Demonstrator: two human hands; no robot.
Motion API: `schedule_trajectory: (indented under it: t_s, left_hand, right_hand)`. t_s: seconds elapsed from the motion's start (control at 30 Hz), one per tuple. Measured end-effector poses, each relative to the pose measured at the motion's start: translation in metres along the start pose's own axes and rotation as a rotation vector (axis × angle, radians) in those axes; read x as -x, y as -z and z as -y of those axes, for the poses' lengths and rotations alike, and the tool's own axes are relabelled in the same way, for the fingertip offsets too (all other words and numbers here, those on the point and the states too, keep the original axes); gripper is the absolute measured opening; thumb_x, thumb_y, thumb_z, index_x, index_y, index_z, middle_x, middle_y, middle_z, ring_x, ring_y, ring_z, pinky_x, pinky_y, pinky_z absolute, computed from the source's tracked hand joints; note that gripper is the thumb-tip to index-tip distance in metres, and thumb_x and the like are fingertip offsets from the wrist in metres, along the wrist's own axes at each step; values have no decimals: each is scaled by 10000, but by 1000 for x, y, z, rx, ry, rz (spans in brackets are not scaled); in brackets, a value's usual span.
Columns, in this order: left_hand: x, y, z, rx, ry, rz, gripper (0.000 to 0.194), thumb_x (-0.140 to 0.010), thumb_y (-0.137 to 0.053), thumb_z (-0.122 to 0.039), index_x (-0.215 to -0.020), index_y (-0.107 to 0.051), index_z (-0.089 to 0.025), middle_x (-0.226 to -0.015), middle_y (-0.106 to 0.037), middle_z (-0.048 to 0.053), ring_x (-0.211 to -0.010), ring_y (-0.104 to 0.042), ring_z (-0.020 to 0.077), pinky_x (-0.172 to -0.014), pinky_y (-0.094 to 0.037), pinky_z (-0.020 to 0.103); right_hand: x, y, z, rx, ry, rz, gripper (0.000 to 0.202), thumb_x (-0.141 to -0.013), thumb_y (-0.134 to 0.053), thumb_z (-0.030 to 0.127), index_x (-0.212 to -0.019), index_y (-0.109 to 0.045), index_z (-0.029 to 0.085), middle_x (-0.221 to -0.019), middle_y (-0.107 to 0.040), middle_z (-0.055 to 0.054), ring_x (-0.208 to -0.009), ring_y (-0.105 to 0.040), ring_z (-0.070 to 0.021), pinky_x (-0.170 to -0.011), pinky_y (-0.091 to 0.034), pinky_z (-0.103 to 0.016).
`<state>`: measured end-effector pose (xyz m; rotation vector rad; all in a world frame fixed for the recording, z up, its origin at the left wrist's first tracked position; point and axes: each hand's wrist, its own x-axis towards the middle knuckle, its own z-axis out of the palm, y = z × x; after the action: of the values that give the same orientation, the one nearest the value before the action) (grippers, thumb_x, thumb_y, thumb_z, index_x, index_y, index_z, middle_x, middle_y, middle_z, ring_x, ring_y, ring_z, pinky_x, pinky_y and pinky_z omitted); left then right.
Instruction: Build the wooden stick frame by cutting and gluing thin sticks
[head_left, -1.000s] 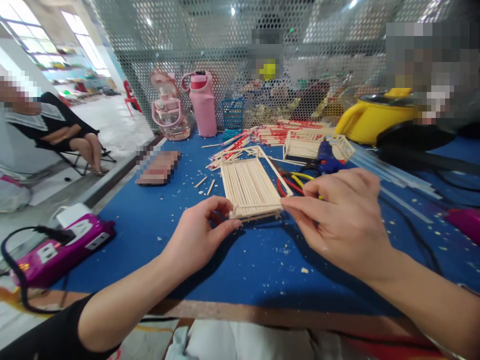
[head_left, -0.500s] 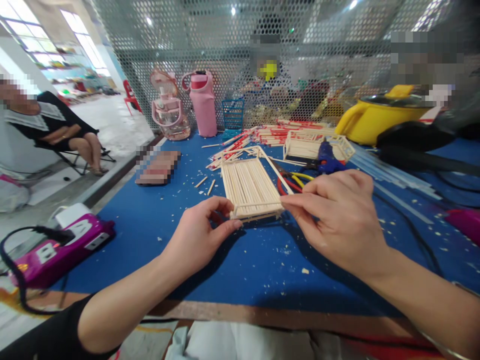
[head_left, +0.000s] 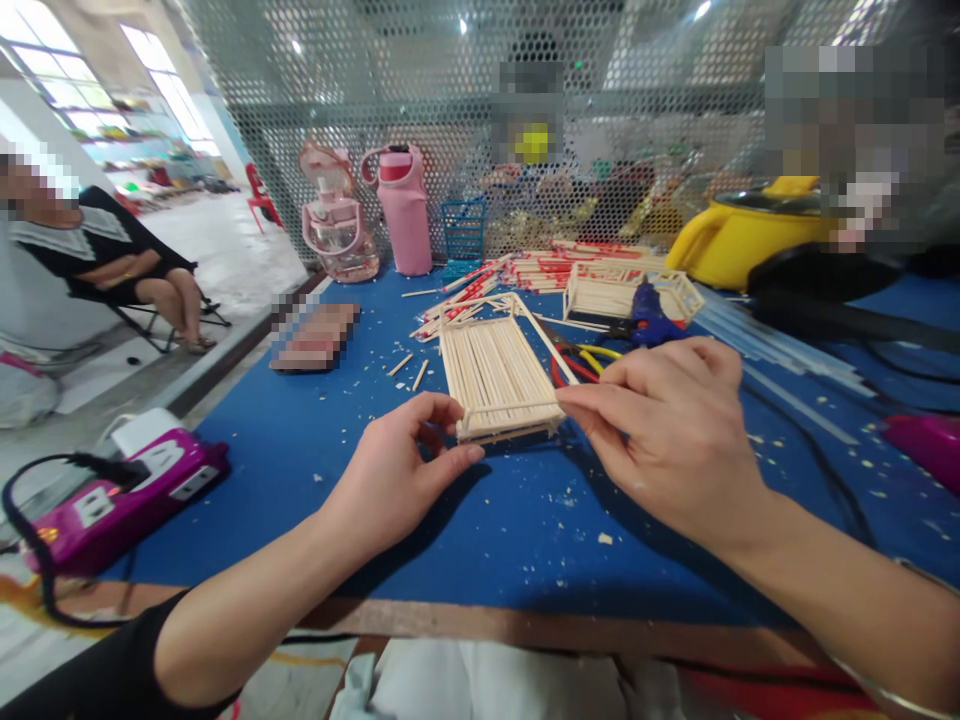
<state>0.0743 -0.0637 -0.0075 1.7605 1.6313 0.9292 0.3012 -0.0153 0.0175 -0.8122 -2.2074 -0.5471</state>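
Observation:
A small tray built of wooden sticks (head_left: 499,365) lies on the blue tabletop in front of me, with a floor of sticks side by side and thin raised rails. My left hand (head_left: 409,460) is at its near left corner, fingertips on the corner and thumb just below its front edge. At the near right corner, my right hand (head_left: 667,430) pinches thumb and index finger where a slanting side rail ends. Its fingertips partly cover that corner. Behind my right hand, pliers with red and yellow handles (head_left: 592,360) lie beside a blue glue gun (head_left: 652,318).
Red-tipped sticks (head_left: 540,268) are piled at the back near a second stick frame (head_left: 600,295). Clear glue sticks (head_left: 780,345) and a yellow pot (head_left: 739,240) are at right. A purple power strip (head_left: 127,490), a pink bottle (head_left: 405,215) and a seated person (head_left: 112,250) are left.
Both hands keep their places at the tray's near corners. The tray's near edge sits slightly apart from my left thumb, and the whole view has shifted a little.

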Motion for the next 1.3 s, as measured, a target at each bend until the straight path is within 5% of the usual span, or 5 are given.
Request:
schedule_trajectory:
  t_s: [0.3,0.5,0.7,0.93,1.3]
  left_hand:
    - [2,-1,2,-32,6,0,364,-769,-676,-408,-1048,-541,-217,-852,-628,-12,-651,-572,125,-603,-469,269]
    - [3,15,-28,-434,-318,-324,547,-757,-658,-492,-1187,-510,-188,-1109,-605,97,-947,-579,236,-785,-493,381]
    - [-11,8,-66,-815,-504,-148,158,-821,-614,-310,-917,-693,-212,-1015,-694,73,-1005,-582,310,-1011,-291,617]
    - [-19,-3,-60,-866,-490,-139,190,-867,-560,-255,-762,-718,-253,-867,-726,27,-909,-604,279,-1014,-206,691]
    - [-18,-5,-57,-840,-468,-186,224,-877,-545,-300,-734,-710,-249,-874,-739,23,-922,-608,280,-1036,-199,667]
  right_hand:
    - [-2,0,2,10,6,-18,110,-833,-639,246,-758,-714,215,-638,-556,-1,-659,-461,-159,-783,-318,-388]
    - [0,0,1,-3,16,11,133,-864,-595,243,-806,-712,215,-658,-575,-2,-664,-489,-158,-775,-316,-388]
    - [2,-4,2,-22,11,5,140,-878,-569,226,-824,-697,222,-669,-576,1,-678,-485,-158,-770,-311,-386]
    - [3,0,4,-68,17,-2,136,-864,-568,205,-964,-660,211,-731,-607,-6,-722,-520,-171,-796,-327,-402]
    - [10,-7,-7,-554,-479,123,221,-709,-579,85,-905,-577,187,-839,-607,-11,-756,-563,-150,-710,-455,-282]
